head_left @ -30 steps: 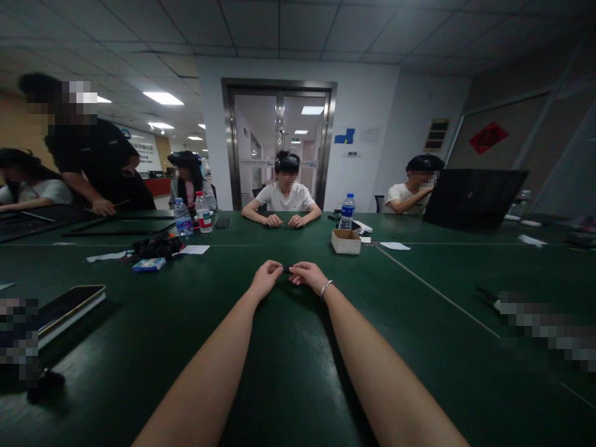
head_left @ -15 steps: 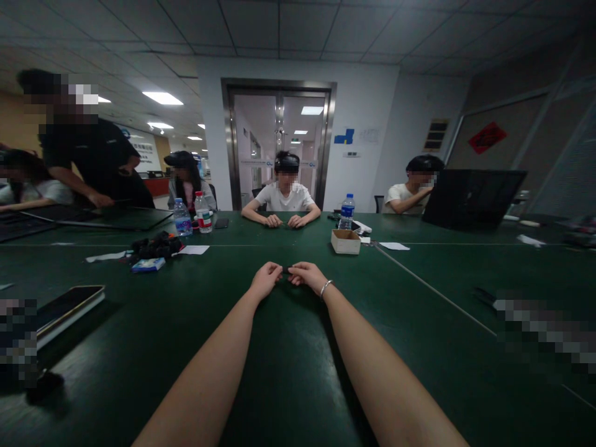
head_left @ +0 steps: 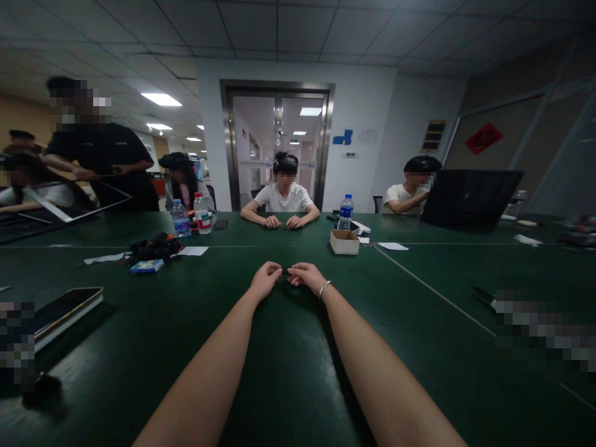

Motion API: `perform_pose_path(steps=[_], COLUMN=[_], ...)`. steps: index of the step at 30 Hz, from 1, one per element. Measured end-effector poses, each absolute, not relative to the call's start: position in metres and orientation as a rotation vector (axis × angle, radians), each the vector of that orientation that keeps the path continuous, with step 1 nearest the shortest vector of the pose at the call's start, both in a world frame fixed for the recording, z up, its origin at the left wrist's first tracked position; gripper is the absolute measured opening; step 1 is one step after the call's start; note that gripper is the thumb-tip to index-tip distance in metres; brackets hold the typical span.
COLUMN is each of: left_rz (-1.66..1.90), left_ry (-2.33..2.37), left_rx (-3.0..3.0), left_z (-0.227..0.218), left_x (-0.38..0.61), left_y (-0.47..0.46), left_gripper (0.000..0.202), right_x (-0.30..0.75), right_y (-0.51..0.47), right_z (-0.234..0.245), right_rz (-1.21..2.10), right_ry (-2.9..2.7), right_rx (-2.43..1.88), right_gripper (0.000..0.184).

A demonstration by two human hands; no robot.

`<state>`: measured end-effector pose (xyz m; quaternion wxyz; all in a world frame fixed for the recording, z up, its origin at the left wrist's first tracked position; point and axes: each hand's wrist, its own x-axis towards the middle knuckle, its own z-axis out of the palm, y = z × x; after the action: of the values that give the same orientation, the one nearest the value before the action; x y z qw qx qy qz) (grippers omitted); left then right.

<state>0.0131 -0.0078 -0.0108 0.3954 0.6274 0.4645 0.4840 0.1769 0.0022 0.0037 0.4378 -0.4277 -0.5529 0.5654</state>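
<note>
Both my forearms stretch out over a dark green table (head_left: 288,372). My left hand (head_left: 265,279) and my right hand (head_left: 305,276) meet at the table's middle, fingers curled and pinched together on a small dark object (head_left: 284,270) held between them. It is too small to name. A thin bracelet (head_left: 325,288) circles my right wrist.
A small cardboard box (head_left: 344,241) stands beyond my hands, with a water bottle (head_left: 345,213) behind it. At the left lie a phone on a book (head_left: 65,308), a black bundle (head_left: 153,246) and two bottles (head_left: 190,216). Several people sit around; one stands at the far left. A laptop (head_left: 470,198) is at the right.
My hands have stayed in place. The standing person at the far left has straightened up and lifted a flat panel off the table.
</note>
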Motion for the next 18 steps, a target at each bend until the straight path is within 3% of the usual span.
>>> perform_pose_path(steps=[8, 18], left_rz=[1.251, 1.244], left_ry=[1.218, 1.170], left_rx=[1.567, 1.581], left_z=[-0.0074, -0.0081], left_x=[0.0149, 0.0140], left_y=[-0.0115, -0.0097], left_gripper=[0.032, 0.022], right_x=[0.1775, 0.1778], right_y=[0.0042, 0.0020], right_z=[0.0020, 0.0027], right_rz=[1.412, 1.410], right_ry=[-1.386, -1.386], right_rx=[-1.050, -1.024], right_gripper=[0.009, 0.009])
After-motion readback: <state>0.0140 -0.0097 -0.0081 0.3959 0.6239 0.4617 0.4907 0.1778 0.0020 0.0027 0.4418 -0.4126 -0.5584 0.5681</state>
